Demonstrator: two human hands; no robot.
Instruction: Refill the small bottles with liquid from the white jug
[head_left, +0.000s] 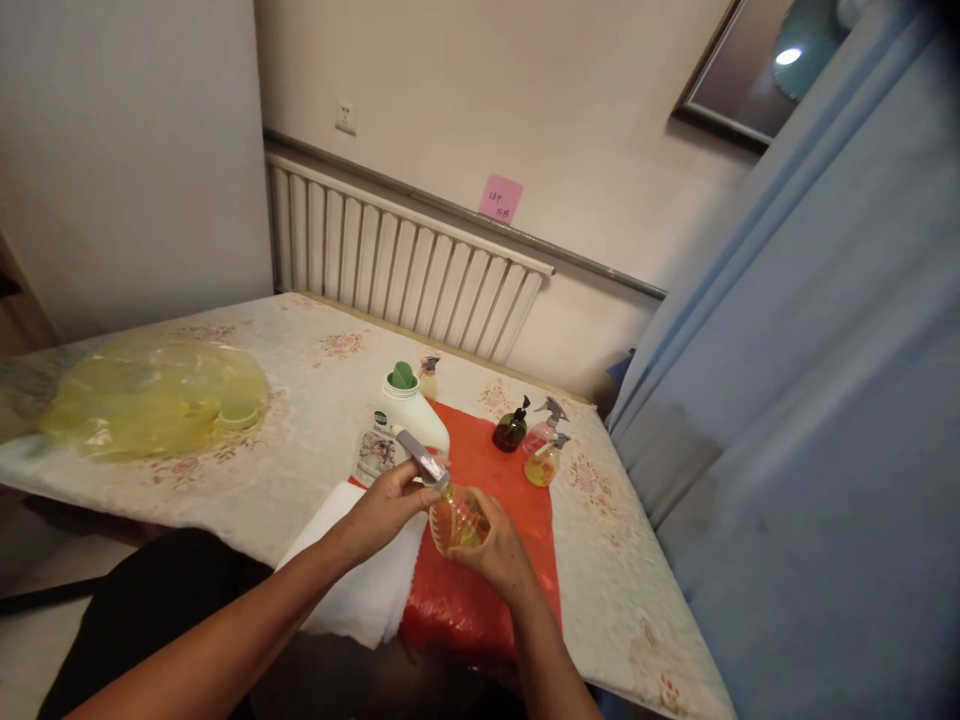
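My left hand point(397, 505) is closed on the grey spray head point(421, 457) of a spray bottle. The bottle's clear ribbed body point(455, 522) rests in my right hand point(501, 552), whose fingers curl round it. Orange shows through its wall, but I cannot tell whether this is liquid or the cloth behind. Just beyond my hands stands a large white jug point(412, 415) with a green piece point(403, 375) at its mouth. A folded white towel point(360, 580) lies below my left forearm, beside a shiny red cloth point(487, 590).
A dark green pump bottle point(511, 430), a pinkish spray bottle point(538, 437) and a yellow-orange one point(543, 464) stand to the right. Another small sprayer point(428, 378) is behind the jug. A yellow plastic bag point(157, 395) lies left. Blue curtain point(810, 350) hangs at right.
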